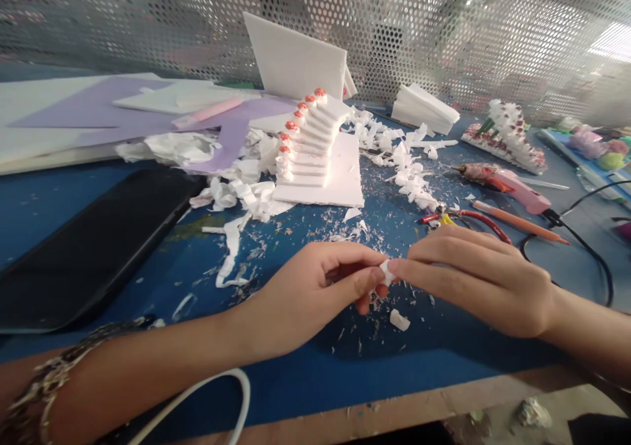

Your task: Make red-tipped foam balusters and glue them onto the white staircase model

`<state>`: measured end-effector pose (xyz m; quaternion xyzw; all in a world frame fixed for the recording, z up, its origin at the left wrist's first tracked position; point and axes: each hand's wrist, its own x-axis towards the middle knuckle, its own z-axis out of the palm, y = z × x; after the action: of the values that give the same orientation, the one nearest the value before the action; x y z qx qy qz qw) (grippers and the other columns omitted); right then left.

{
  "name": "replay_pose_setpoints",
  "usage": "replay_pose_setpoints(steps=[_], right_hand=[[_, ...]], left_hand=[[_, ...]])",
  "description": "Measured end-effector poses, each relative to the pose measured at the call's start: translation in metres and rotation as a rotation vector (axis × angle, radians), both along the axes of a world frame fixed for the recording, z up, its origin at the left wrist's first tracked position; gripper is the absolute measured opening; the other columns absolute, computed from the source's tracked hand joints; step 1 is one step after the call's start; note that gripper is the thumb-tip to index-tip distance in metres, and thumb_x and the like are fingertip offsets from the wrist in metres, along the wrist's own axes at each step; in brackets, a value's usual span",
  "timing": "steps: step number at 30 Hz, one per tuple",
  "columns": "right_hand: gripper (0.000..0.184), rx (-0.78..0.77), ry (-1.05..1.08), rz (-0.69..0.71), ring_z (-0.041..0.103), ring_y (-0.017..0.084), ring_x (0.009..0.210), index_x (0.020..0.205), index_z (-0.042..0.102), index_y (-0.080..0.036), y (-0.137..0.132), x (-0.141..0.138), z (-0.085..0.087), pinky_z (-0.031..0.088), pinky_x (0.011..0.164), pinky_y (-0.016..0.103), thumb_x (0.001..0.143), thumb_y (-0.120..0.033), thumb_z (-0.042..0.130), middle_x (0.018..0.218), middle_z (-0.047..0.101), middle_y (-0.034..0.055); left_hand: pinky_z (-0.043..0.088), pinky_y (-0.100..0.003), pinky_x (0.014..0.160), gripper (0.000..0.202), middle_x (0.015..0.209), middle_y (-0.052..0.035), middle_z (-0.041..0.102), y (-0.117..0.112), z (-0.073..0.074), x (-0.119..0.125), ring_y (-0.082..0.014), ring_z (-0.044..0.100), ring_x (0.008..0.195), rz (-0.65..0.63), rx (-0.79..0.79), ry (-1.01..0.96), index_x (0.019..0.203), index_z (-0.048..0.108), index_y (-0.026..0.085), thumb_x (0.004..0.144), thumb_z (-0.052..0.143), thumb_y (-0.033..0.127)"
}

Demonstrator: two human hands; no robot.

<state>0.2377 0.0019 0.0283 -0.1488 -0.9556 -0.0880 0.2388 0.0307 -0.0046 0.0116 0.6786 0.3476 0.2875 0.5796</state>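
Observation:
Between the fingertips of my two hands is a small white piece of foam or paper [386, 273]. My left hand [325, 287] pinches it between thumb and fingers. The fingers of my right hand [473, 274] press against its right side; its thumb is hidden. A loose white scrap [399, 320] lies just below my hands. Beyond them stands a small curved staircase of white foam steps [313, 146], with red-topped white pieces [292, 126] along its left edge. It rests on a white foam base [348, 175].
A black phone [98, 241] lies at left. White shavings [404, 162] surround the staircase. A pink glue gun [522, 188], red-handled pliers [478, 220] and an orange pencil [522, 223] lie at right. A white cable [241, 392] loops over the table's front edge. Perforated metal [197, 31] stands behind.

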Motion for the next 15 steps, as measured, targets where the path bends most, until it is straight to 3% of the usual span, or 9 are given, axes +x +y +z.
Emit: replay_pose_setpoints(steps=[7,15], right_hand=[[0.019,-0.087,0.029,-0.030,0.054,0.012,0.081,0.100,0.056,-0.010,-0.002,-0.002,-0.003,0.047,0.072,0.024,0.081,-0.010,0.053,0.086,0.060,0.0056],[0.001,-0.510,0.222,-0.107,0.054,0.006,0.071,0.082,0.054,-0.016,-0.001,-0.011,-0.006,0.045,0.066,0.019,0.081,-0.016,0.055,0.077,0.058,-0.0008]], left_hand=[[0.042,-0.011,0.053,0.015,0.067,0.0040,0.058,0.000,-0.004,-0.001,-0.0036,0.050,0.053,-0.009,0.023,0.006,0.073,0.059,0.015,0.083,0.048,0.017],[0.039,-0.012,0.055,0.019,0.063,0.0044,0.055,-0.001,-0.002,-0.002,-0.0038,0.050,0.053,-0.047,0.204,0.072,0.073,0.060,0.015,0.086,0.046,0.019]])
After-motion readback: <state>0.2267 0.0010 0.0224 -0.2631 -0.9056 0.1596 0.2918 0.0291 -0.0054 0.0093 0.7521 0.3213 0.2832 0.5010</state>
